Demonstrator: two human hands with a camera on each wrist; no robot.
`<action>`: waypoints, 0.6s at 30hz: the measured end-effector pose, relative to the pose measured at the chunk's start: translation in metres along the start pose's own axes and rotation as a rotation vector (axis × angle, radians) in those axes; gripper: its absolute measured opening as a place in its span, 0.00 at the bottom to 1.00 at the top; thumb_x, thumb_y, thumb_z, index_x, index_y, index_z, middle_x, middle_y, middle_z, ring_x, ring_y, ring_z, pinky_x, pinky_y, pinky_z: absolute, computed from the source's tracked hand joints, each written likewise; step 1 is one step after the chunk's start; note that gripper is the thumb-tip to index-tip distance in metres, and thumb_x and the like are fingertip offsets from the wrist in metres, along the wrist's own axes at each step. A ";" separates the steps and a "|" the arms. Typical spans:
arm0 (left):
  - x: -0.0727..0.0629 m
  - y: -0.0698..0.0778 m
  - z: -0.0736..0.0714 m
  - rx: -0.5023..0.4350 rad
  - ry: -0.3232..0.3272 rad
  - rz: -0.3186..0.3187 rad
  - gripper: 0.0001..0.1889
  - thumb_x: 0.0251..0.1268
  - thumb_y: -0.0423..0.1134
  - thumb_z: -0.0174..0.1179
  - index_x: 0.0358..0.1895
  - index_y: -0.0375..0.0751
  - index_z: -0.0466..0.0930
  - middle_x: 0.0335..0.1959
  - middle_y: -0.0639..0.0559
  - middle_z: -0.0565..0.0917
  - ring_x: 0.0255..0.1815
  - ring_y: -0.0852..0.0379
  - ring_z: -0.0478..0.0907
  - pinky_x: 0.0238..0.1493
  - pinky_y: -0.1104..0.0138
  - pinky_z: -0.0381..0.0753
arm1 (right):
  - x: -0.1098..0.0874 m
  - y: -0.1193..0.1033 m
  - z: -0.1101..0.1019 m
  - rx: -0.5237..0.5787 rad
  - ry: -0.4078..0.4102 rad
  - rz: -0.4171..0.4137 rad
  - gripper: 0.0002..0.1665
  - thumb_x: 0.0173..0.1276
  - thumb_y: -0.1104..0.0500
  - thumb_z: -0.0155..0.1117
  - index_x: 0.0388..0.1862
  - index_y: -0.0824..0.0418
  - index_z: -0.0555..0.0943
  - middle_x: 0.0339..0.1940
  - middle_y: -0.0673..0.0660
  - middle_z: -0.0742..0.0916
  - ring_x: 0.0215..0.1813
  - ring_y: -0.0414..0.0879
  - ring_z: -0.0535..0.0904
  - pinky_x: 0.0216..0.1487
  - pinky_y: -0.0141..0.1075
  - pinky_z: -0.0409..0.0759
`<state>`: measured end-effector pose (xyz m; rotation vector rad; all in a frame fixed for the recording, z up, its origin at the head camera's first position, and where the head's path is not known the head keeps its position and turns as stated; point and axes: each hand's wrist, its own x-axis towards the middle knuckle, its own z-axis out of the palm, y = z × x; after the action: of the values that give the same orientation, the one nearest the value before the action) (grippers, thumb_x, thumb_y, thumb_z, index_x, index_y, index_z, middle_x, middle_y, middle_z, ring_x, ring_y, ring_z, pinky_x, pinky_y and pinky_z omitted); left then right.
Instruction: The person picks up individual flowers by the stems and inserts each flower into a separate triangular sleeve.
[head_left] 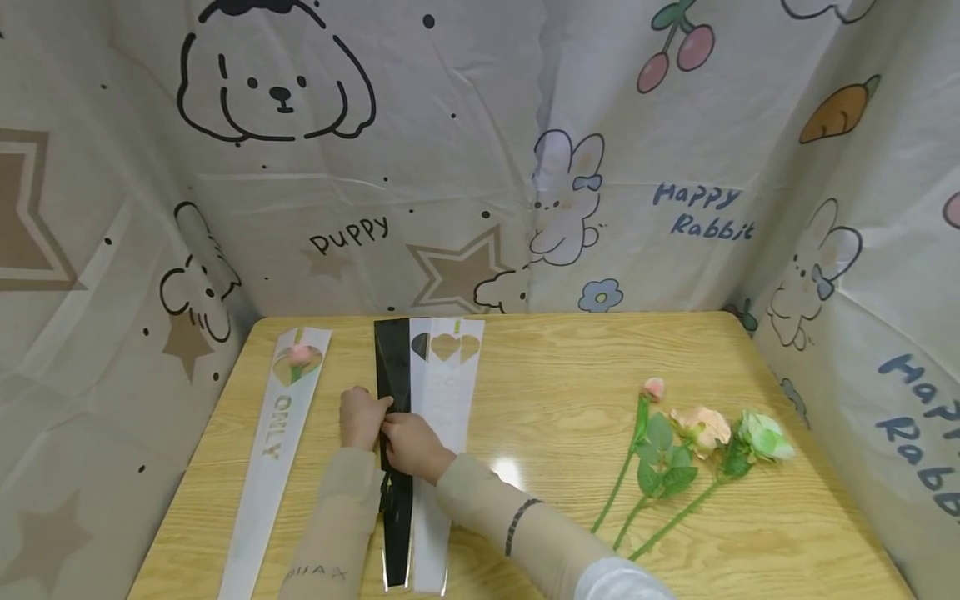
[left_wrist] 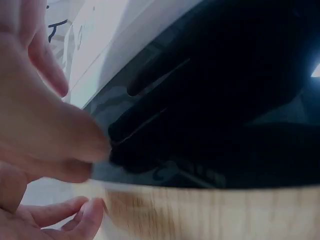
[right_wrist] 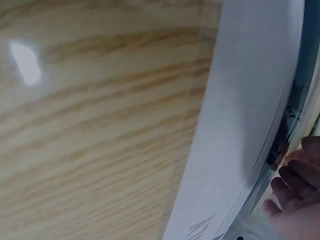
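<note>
Backdrop: pale cartoon-printed cloth (head_left: 420,192) with puppies, rabbits and stars, hanging behind and at both sides.
Tabletop: yellow wood-grain surface (head_left: 555,375); treat it as a clock face, twelve at the far edge.
Wrapper being handled: long, tapering black-and-white wrapper of thin glossy sheet (head_left: 435,392), lying lengthwise at nine o'clock, near the clock's centre. Its wide end points to twelve, its black panel (head_left: 393,358) lies left, and its white panel (head_left: 448,400) has heart-shaped windows at the far end.
Its feel: probably very light, springy and slick, easily creased, and weakest around the windows.
Best hold: likely the long outer edges, pinched softly between thumb and fingertips.
Second wrapper: narrow white tapering sleeve lettered ONLY (head_left: 273,467), also at nine o'clock, farther out; a pink flower (head_left: 300,356) shows in its heart window.
Loose stems: around three o'clock, a leafy peach artificial rose (head_left: 705,430), a pale green-and-white one (head_left: 763,435) and a small pink bud (head_left: 654,388), stems trailing toward five.
Right hand: the hand (head_left: 416,443) reaches across the white panel, fingers curled, apparently pinching the black panel; the fingertips are partly hidden.
Left hand: the hand (head_left: 362,419) is curled at that panel's left edge, apparently pinching it, just beside the right.
</note>
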<state>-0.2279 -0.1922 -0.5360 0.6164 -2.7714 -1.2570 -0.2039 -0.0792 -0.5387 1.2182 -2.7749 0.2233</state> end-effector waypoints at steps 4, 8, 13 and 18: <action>0.000 0.004 0.004 0.084 0.041 0.002 0.16 0.53 0.33 0.62 0.35 0.19 0.74 0.38 0.27 0.70 0.36 0.32 0.73 0.37 0.48 0.76 | -0.003 -0.004 0.002 -0.072 -0.099 0.000 0.13 0.63 0.55 0.58 0.47 0.53 0.80 0.48 0.47 0.82 0.52 0.39 0.76 0.55 0.37 0.72; 0.004 0.005 0.008 0.148 0.055 -0.010 0.17 0.51 0.33 0.64 0.36 0.18 0.76 0.38 0.26 0.71 0.36 0.30 0.73 0.38 0.47 0.76 | -0.004 -0.007 0.002 -0.051 -0.166 0.021 0.14 0.65 0.54 0.58 0.48 0.52 0.80 0.52 0.46 0.80 0.57 0.38 0.72 0.62 0.41 0.66; 0.008 0.007 0.013 0.194 0.058 -0.059 0.20 0.48 0.33 0.67 0.40 0.19 0.75 0.41 0.25 0.71 0.40 0.29 0.72 0.41 0.47 0.75 | -0.004 -0.007 0.001 -0.050 -0.227 0.002 0.10 0.60 0.59 0.63 0.41 0.52 0.82 0.54 0.45 0.79 0.60 0.36 0.69 0.65 0.39 0.64; 0.007 0.006 0.015 0.136 0.080 -0.062 0.19 0.46 0.30 0.67 0.39 0.18 0.75 0.39 0.24 0.73 0.40 0.30 0.73 0.41 0.47 0.75 | -0.003 -0.006 0.002 -0.031 -0.223 -0.020 0.07 0.59 0.60 0.63 0.37 0.52 0.82 0.51 0.44 0.80 0.56 0.35 0.72 0.61 0.35 0.68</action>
<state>-0.2390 -0.1804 -0.5421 0.7498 -2.8081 -1.0354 -0.1975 -0.0809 -0.5406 1.3387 -2.9380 0.0443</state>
